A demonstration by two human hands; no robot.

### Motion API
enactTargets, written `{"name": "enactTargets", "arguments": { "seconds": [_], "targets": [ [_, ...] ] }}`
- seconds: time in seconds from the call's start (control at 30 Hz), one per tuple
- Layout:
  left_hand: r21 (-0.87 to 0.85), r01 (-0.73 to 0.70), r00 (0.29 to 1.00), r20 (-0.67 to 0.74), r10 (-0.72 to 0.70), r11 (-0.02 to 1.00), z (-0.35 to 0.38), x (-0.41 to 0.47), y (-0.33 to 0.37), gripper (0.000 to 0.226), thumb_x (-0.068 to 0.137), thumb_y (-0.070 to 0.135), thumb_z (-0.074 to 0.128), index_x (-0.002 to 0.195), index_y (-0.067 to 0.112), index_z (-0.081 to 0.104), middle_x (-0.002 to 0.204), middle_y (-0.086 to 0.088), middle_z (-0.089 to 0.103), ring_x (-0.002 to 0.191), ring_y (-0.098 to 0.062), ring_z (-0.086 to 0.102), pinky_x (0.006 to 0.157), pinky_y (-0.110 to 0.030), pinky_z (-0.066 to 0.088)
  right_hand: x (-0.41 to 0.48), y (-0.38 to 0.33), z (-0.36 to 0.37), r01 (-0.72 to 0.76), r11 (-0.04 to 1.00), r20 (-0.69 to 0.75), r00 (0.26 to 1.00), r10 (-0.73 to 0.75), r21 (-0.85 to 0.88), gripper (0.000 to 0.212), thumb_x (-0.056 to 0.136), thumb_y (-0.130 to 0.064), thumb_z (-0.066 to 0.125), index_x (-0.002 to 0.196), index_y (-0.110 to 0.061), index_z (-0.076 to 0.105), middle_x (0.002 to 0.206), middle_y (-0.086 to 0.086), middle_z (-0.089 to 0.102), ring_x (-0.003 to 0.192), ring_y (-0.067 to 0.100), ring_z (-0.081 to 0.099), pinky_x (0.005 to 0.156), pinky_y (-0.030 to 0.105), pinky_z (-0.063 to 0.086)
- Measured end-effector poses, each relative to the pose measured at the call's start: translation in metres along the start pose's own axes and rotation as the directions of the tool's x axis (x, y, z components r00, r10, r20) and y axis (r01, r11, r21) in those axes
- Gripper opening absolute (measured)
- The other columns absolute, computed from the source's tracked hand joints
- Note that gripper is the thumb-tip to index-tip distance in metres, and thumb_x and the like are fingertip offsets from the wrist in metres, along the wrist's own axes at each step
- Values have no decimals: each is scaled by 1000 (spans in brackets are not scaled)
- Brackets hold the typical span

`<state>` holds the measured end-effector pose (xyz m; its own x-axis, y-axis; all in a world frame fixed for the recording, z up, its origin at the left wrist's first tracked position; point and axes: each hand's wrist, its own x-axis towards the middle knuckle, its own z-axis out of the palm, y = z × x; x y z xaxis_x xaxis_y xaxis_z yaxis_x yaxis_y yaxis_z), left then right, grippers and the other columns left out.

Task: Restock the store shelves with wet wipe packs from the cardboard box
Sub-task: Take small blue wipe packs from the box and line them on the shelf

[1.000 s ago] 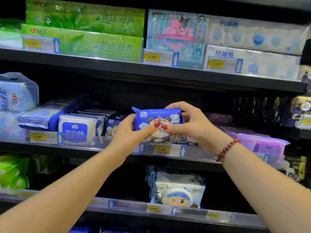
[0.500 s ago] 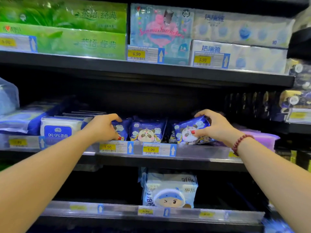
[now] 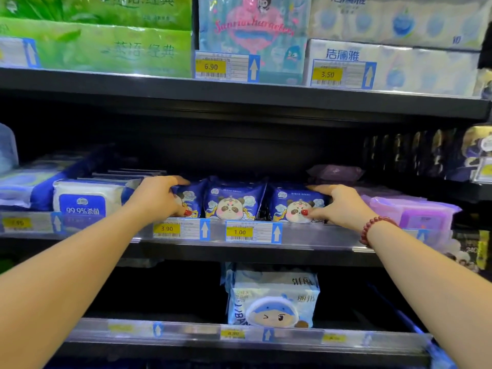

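Observation:
Three blue wet wipe packs with a panda print stand side by side at the front of the middle shelf (image 3: pixel 319 237). My left hand (image 3: pixel 155 199) grips the left pack (image 3: pixel 192 199), fingers over its top and thumb on its front. The middle pack (image 3: pixel 234 202) stands free between my hands. My right hand (image 3: pixel 342 206) holds the right pack (image 3: pixel 291 205) upright, with fingers along the top edge and the thumb pressed on its face. The cardboard box is out of sight.
White and blue wipe packs (image 3: pixel 85 198) lie left of my left hand and purple packs (image 3: pixel 415 213) lie right of my right hand. Tissue bundles (image 3: pixel 391 62) fill the top shelf. One white pack (image 3: pixel 274 299) stands on the lower shelf.
A second ago both hands carried one panda pack above the shelf. It now stands in the row, my hands have spread to the outer packs, and the tilted right pack is straightened.

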<state>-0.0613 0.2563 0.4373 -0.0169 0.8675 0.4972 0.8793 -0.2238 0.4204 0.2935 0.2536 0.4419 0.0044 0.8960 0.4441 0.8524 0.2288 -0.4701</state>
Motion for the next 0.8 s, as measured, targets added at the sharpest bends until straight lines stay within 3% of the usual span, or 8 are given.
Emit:
{"name": "enactTargets", "arguments": {
  "seconds": [0.17,0.3,0.4,0.6,0.73,0.8],
  "targets": [
    [21,-19,1000,14,19,1000,-3,-5,3,67,78,19,78,138,20,47,93,-2,60,93,-20,60,78,-31,51,-8,-7,-2,-2,988,-35,999,-3,-153,74,74,-43,78,140,-24,48,135,2,57,123,23,53,104,37,44],
    [31,-78,997,-1,78,996,-11,-10,7,52,80,25,74,128,19,55,86,2,61,80,-12,58,71,-26,44,-19,-14,-9,-54,965,-139,990,19,-256,72,75,-51,73,137,-23,49,134,3,58,120,27,54,95,37,46],
    [54,-149,988,-42,152,987,-19,-24,16,44,82,28,72,123,22,58,102,-1,57,89,-15,56,77,-27,42,-30,-20,-16,-62,957,-209,978,1,-283,63,77,-56,68,130,-24,53,127,4,61,116,29,56,90,37,47],
    [154,-438,892,-53,450,886,-15,-91,34,43,82,31,69,123,23,59,119,-3,53,116,-22,47,93,-44,46,-75,-27,-10,238,944,-249,923,-293,-228,47,80,-42,68,120,-19,59,112,5,60,109,26,54,93,41,46],
    [260,-602,778,-19,627,755,3,-147,40,44,83,30,68,123,13,60,114,-10,60,109,-33,53,87,-43,48,-135,-28,22,393,876,-216,863,-456,-281,43,80,-40,66,116,-18,59,113,5,60,106,29,52,90,43,44],
    [283,-631,755,9,655,723,20,-172,36,45,81,30,68,121,10,62,112,-13,63,103,-36,57,80,-46,51,-168,-25,46,430,851,-197,845,-497,-302,45,80,-40,66,117,-15,60,113,6,60,106,30,52,87,44,45]
  ]
}}
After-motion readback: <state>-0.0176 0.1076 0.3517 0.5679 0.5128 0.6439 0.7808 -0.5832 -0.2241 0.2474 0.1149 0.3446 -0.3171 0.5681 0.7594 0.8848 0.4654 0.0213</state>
